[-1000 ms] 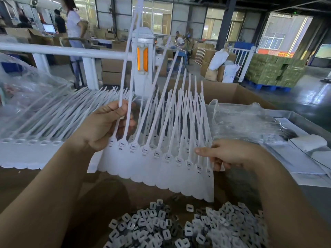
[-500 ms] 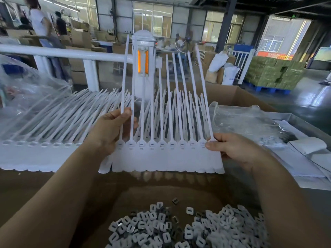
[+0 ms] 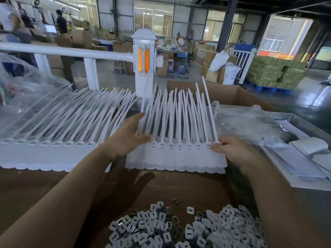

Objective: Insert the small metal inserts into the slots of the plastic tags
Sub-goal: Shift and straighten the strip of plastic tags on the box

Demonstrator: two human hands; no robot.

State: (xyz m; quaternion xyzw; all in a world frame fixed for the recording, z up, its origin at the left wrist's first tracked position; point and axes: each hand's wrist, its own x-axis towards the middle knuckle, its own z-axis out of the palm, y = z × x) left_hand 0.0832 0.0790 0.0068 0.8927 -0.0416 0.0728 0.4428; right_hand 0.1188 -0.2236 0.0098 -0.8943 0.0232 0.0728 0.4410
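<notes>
Head view: a strip of white plastic tags point(image 3: 176, 154) held upright between both hands.
The right hand point(image 3: 231, 151) pinches its right end; the left hand point(image 3: 128, 138), fingers spread, rests against its left end; metal inserts point(image 3: 179, 228) lie heaped below the hands.

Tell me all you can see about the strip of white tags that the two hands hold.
The strip of tags is white plastic: a row of flat tags joined side by side, with a scalloped lower edge. Each tag has a small slot near its top and a long thin tail that rises and fans out. It is held upright above the brown cardboard. The right hand pinches its right end; the left hand, fingers straight, rests against the tails at its left end.
</notes>
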